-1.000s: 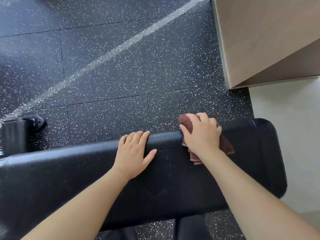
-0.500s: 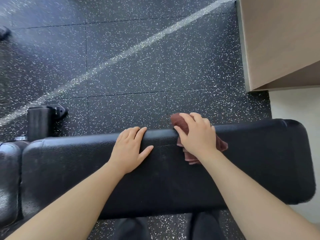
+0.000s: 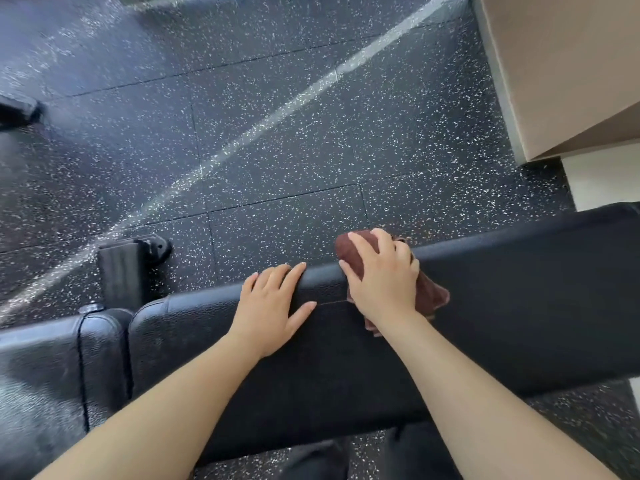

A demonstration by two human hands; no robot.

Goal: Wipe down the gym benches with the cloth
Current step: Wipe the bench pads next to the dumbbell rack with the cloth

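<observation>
A long black padded gym bench (image 3: pixel 502 306) runs across the lower half of the head view. My right hand (image 3: pixel 382 280) presses a crumpled dark red cloth (image 3: pixel 433 296) onto the bench's far edge, fingers curled over it. My left hand (image 3: pixel 272 306) lies flat on the pad just left of the cloth, fingers spread over the far edge, holding nothing. A second black pad (image 3: pixel 52 375) of the bench adjoins at the left, across a narrow gap.
Black speckled rubber floor tiles (image 3: pixel 277 133) lie beyond the bench. A black bench foot (image 3: pixel 121 268) stands on the floor at the left. A tan wooden cabinet (image 3: pixel 561 71) fills the upper right corner, with pale floor (image 3: pixel 602 181) below it.
My right hand has slid the cloth leftwards along the bench's far edge, closer to my left hand. The view has shifted left, so the second pad and bench foot show more.
</observation>
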